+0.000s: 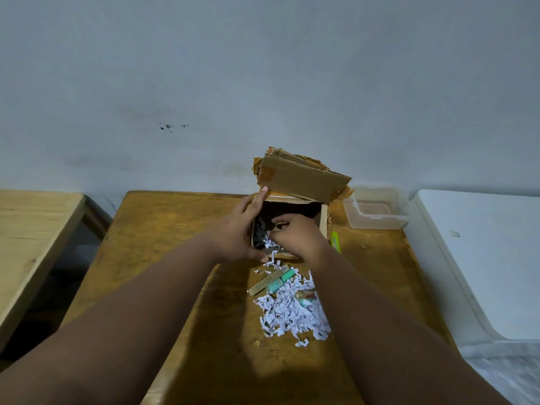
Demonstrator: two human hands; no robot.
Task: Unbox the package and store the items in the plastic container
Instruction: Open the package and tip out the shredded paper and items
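The cardboard box (295,200) is standing on the wooden table (175,258), flap up. The left hand (236,232) is gripping its left wall; the right hand (295,235) is pinching shredded paper (292,308) inside. 2 green tubes (280,280) are lying on the shreds. The plastic container (377,211) is sitting at the far right.

Pale grey-blue wall (263,68) w/ small dark specks (169,127) left of centre, worn brown wooden counter (163,235) against it, lighter wood table (32,229) at left, white surface (482,258) at right, dim even light
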